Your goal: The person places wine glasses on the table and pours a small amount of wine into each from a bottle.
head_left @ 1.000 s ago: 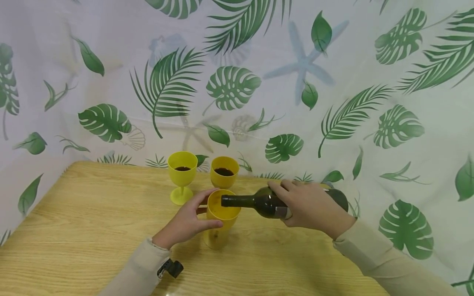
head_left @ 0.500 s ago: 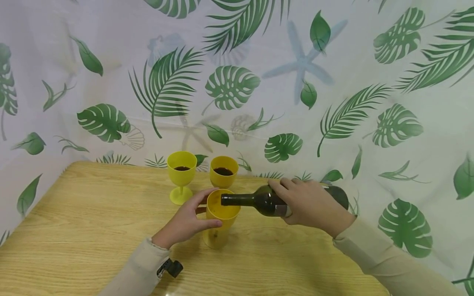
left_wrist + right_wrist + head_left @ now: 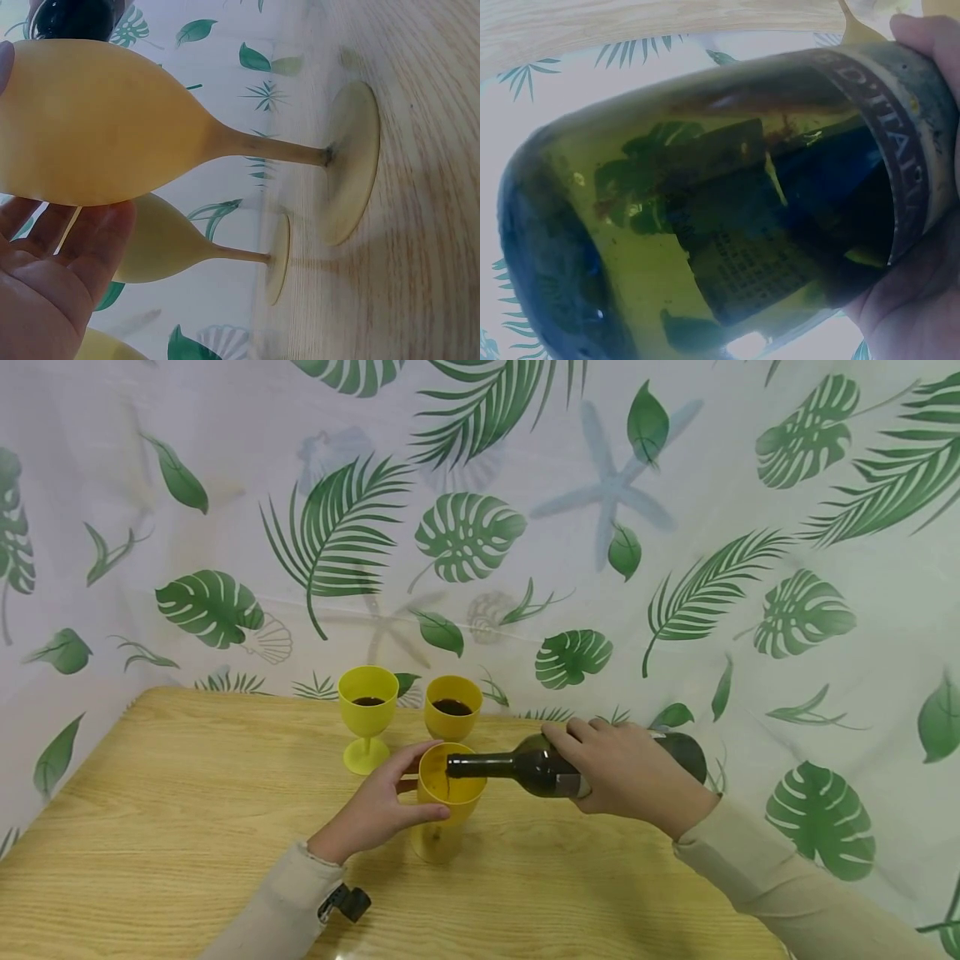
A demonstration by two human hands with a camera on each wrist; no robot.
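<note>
My left hand grips the bowl of an orange-yellow goblet, thumb on the near side and fingers behind. The goblet stands upright, its foot on the table in the left wrist view. With my right hand I hold a dark green wine bottle by its body, tilted nearly level. The bottle's mouth is over the goblet's rim, and a thin dark stream runs down inside the bowl. Through the glass in the right wrist view, dark liquid and a label show.
A bright yellow goblet and another orange-yellow goblet stand behind, both with dark liquid in them. They are on the wooden table near its back edge. A leaf-patterned curtain hangs right behind the table.
A thin dark stream now shows at the bottle's mouth, where none was visible before. Both hands, the bottle and the goblet have stayed almost where they were.
</note>
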